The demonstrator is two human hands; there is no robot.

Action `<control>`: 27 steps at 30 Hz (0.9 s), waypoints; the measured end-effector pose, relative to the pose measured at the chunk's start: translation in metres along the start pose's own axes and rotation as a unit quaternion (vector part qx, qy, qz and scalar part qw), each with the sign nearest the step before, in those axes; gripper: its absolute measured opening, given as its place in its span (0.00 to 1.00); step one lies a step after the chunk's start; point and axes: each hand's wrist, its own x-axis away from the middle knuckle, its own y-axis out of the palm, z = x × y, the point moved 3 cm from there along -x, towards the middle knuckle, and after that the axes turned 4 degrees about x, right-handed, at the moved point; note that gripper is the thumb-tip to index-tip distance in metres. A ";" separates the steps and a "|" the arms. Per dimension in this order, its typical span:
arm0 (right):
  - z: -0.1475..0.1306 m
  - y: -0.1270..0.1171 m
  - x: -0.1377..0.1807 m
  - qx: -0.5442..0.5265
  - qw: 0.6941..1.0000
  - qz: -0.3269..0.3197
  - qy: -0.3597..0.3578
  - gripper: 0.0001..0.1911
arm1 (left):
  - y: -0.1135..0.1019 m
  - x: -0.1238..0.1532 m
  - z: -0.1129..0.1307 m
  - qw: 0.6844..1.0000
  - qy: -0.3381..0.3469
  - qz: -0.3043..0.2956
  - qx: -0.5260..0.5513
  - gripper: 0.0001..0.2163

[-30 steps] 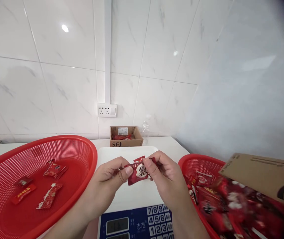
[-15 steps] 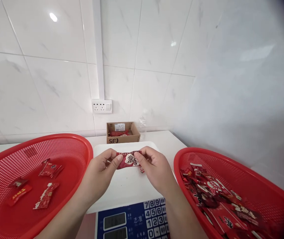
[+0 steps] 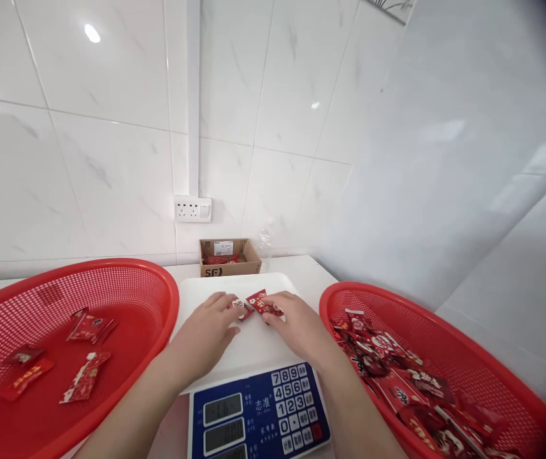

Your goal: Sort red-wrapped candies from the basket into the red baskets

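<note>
Two small red snack packets lie over the white scale tray in front of me. My left hand hovers at the left packet, fingers apart and thumb free; its fingertips cover part of the wrapper, and whether they touch it I cannot tell. My right hand is closed on the right packet, with thumb and fingers at its right side. Beneath both hands is the tray of a scale, whose blue keypad panel faces me.
At the left stands a red plastic basket with several packets. Another red basket at the right holds a bigger heap of packets. Behind the scale, a small cardboard box sits near the tiled wall, below a socket.
A packet held stretched between both hands is now lowered to the tray. My left hand has let go and spread its fingers. The view has tilted slightly.
</note>
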 end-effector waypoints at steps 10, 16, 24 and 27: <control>-0.018 -0.012 0.040 0.063 0.996 -0.046 -0.037 0.20 | 0.008 0.006 -0.002 0.997 0.057 -0.041 0.026 0.18; 0.045 -0.079 0.082 0.118 0.985 -0.083 0.094 0.22 | 0.005 -0.001 -0.015 0.999 0.040 0.003 0.010 0.24; 0.159 -0.075 0.111 0.158 0.941 -0.200 0.224 0.49 | 0.007 0.005 -0.014 0.998 0.045 0.017 0.035 0.24; 0.173 -0.080 0.109 0.165 0.952 -0.139 0.219 0.35 | 0.010 0.004 -0.013 0.998 0.051 0.024 0.029 0.23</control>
